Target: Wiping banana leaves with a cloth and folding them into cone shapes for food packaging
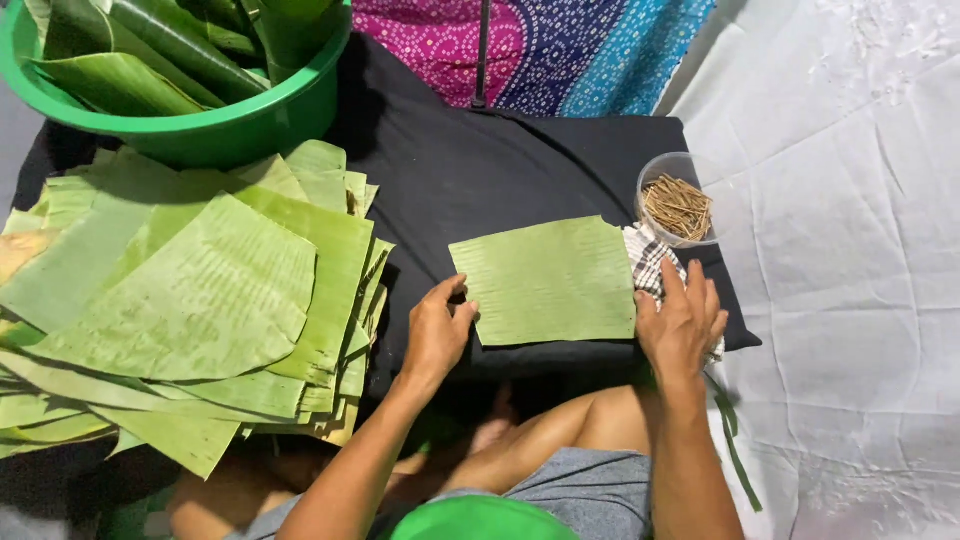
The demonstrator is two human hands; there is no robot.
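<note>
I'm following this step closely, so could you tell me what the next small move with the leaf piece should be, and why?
Probably wipe the cut banana leaf piece: it lies flat on the black cushion, the left hand steadies its edge, and the right hand rests on the checked cloth.

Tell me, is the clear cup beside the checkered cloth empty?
No, the clear cup holds a heap of thin brown sticks, next to the checkered cloth.

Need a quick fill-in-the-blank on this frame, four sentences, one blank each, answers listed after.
1. The left hand touches the cut leaf piece at its ____ edge.
2. The right hand rests on a checked ____.
3. The clear cup holds thin brown ____.
4. The rolled leaves sit in a ____ basin.

Missing words: left; cloth; sticks; green
</note>
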